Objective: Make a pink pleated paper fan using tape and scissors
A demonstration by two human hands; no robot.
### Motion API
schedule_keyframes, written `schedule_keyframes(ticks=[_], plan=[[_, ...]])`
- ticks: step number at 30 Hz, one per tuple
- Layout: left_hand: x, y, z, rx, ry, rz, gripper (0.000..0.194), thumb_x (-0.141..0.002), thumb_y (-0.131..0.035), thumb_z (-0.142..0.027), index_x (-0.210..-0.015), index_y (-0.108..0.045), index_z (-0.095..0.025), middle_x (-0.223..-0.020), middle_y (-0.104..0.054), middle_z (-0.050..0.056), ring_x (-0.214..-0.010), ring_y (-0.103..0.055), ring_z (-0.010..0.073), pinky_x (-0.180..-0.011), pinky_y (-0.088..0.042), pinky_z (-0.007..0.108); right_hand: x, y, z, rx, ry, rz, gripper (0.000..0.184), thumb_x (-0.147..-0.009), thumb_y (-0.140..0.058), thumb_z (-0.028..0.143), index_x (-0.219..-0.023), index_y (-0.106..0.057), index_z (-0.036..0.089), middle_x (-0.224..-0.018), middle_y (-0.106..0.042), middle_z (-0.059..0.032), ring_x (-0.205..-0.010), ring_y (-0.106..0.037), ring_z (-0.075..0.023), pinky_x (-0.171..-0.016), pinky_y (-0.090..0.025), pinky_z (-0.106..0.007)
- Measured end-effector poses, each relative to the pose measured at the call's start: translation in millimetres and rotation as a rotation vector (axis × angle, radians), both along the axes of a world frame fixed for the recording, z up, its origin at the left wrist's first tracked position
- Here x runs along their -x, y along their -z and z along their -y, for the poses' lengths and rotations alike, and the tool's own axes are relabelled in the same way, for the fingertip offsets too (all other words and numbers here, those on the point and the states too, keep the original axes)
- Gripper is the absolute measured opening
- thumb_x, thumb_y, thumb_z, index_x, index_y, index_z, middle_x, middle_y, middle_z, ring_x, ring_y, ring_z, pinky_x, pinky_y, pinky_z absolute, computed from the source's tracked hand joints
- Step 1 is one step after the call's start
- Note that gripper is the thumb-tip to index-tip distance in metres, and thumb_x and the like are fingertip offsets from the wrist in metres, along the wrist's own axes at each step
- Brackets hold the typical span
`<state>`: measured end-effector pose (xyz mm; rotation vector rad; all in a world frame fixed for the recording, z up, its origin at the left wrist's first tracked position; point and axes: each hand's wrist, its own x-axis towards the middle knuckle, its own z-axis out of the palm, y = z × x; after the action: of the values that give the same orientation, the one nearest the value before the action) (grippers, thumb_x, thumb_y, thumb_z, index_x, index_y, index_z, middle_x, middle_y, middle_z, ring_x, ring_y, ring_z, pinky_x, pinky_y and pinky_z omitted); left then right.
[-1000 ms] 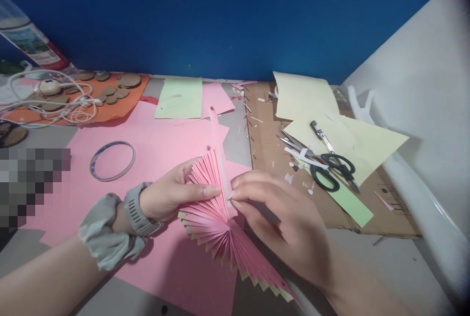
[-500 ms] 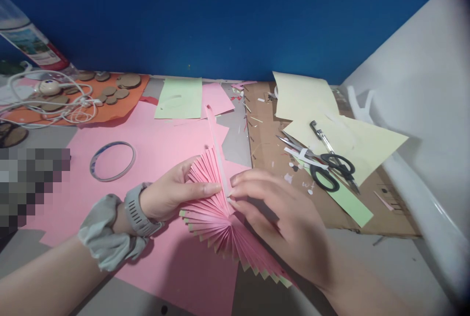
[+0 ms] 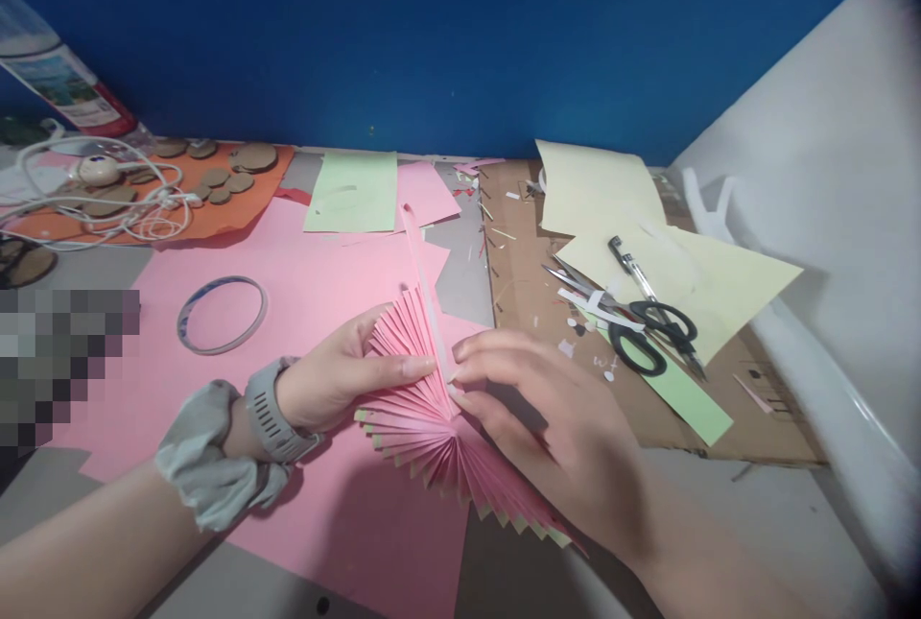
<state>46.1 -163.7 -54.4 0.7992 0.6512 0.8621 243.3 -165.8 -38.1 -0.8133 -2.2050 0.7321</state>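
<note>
Item one, in my view: a pleated pink paper fan (image 3: 432,454) with green-tipped folds along its lower part and a long pale pink strip upright at its end, held over the right-hand edge of a large pink sheet (image 3: 331,259) on the grey tabletop (image 3: 788,509). My left hand (image 3: 338,374), with a grey watch strap (image 3: 271,408) and a pale scrunchie (image 3: 216,456) at the wrist, has its grip clasped on the pleats, thumb uppermost. My right hand (image 3: 561,417) touches the strip near the fan's hub, thumb and fingertips drawn close together; whether that grip is pinching I cannot tell. Left of the fan, on the large pink sheet: one narrow tape ring (image 3: 220,349). Toward the tabletop's far left corner: a labelled bottle (image 3: 79,91), an orange sheet (image 3: 245,206) bearing cardboard discs (image 3: 251,157), and a looped white cable (image 3: 193,201). Near the far edge, by the blue partition (image 3: 460,34): one light green sheet (image 3: 352,182). Toward the right edge: brown corrugated cardboard (image 3: 522,245) carrying pale yellow sheets (image 3: 601,187), black-handled scissors (image 3: 616,343), a clear pen (image 3: 640,278) and a green paper strip (image 3: 701,408).
</note>
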Motion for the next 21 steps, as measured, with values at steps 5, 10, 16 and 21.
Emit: schedule_keyframes(ticks=[5,10,16,21], plan=[[0.6,1.4,0.4,-0.011,-0.044,-0.048,0.009,-0.077,-0.064,-0.017,-0.082,-0.058,-0.014,-0.073,-0.061,0.001,-0.066,-0.06,0.0115,-0.067,-0.051,0.024,1.5,-0.1,-0.5,-0.043,0.034,0.011,0.016,-0.084,-0.053,0.01,-0.097,-0.055,0.02,-0.101,-0.061,-0.001,-0.101,-0.054,-0.0111,-0.089,-0.042,-0.023],[-0.4,1.5,0.7,-0.013,-0.136,-0.121,0.013,-0.074,-0.067,-0.018,-0.079,-0.056,-0.015,-0.069,-0.057,-0.001,-0.062,-0.057,0.0103,-0.064,-0.05,0.024,2.3,1.7,-0.4,-0.073,0.067,0.023,0.017,-0.086,-0.049,0.011,-0.097,-0.056,0.022,-0.101,-0.063,-0.0025,-0.101,-0.057,-0.0159,-0.088,-0.046,-0.031],[-2.0,0.7,1.0,0.0,-0.12,-0.12,0.013,-0.073,-0.068,-0.019,-0.079,-0.057,-0.015,-0.07,-0.058,-0.001,-0.063,-0.057,0.0111,-0.063,-0.049,0.024,1.4,1.9,-0.4,-0.007,0.093,-0.006,0.017,-0.087,-0.046,0.009,-0.095,-0.055,0.022,-0.098,-0.063,-0.0028,-0.098,-0.057,-0.0147,-0.085,-0.046,-0.03],[-1.7,1.5,0.7,-0.005,-0.101,-0.092,0.012,-0.075,-0.066,-0.018,-0.082,-0.058,-0.015,-0.074,-0.06,0.001,-0.067,-0.058,0.012,-0.066,-0.05,0.026,0.8,-0.6,-1.4,0.039,0.07,0.001,0.014,-0.085,-0.053,0.012,-0.095,-0.055,0.022,-0.1,-0.063,0.0006,-0.1,-0.055,-0.0111,-0.089,-0.043,-0.024]])
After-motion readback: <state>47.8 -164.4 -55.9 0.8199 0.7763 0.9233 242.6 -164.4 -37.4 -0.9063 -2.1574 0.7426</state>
